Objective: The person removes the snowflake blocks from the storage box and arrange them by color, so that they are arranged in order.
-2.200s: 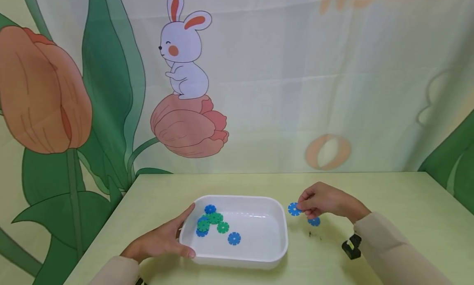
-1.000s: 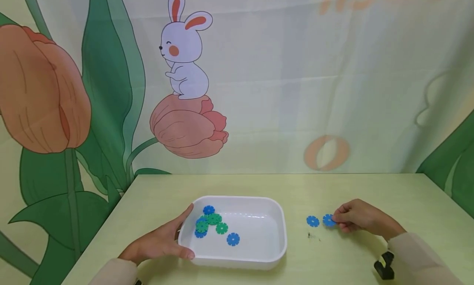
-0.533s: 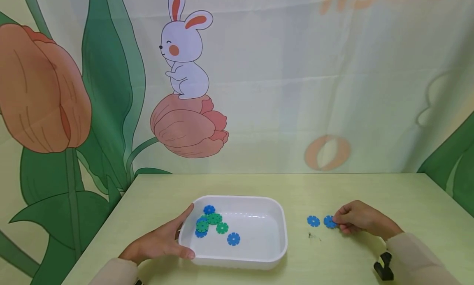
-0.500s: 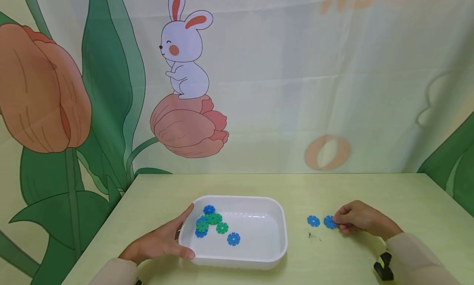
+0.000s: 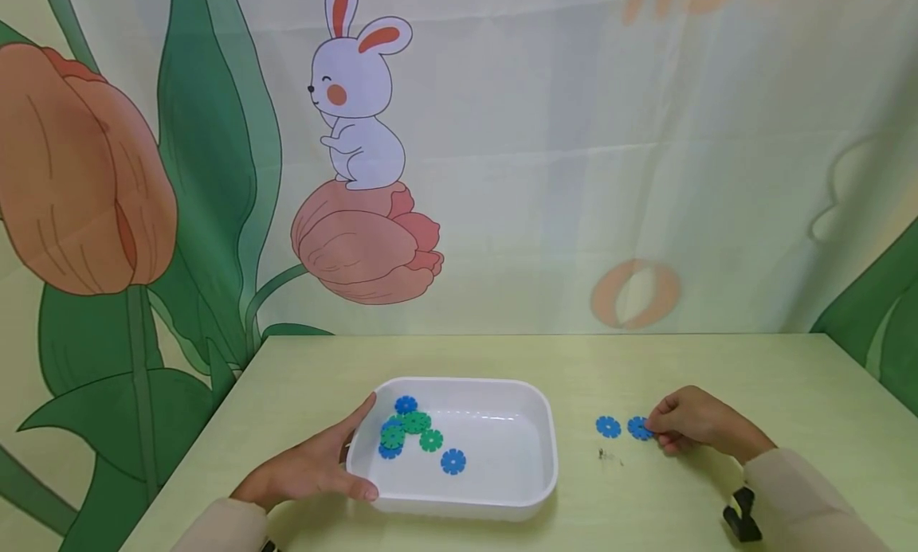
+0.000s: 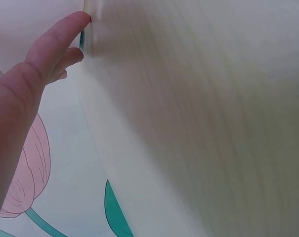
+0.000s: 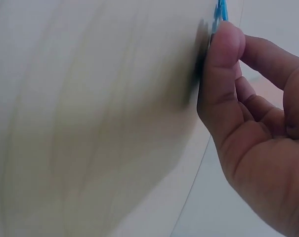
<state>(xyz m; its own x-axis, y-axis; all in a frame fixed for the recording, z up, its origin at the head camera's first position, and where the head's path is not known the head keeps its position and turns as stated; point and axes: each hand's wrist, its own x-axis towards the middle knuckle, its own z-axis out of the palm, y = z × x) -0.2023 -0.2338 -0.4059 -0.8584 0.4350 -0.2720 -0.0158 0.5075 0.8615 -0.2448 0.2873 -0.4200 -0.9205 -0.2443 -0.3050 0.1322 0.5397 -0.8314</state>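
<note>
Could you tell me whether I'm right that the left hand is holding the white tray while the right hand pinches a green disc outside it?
Not quite: the right hand pinches a blue disc, not a green one, as the head view shows; the left hand is holding the white tray.

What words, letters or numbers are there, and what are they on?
Orange marks, top of the backdrop: maybe letters, but cut off and too faint to read.
Orange ring, lower down: maybe an O; I can't tell.
White tray and notched discs: no writing seen.
</note>
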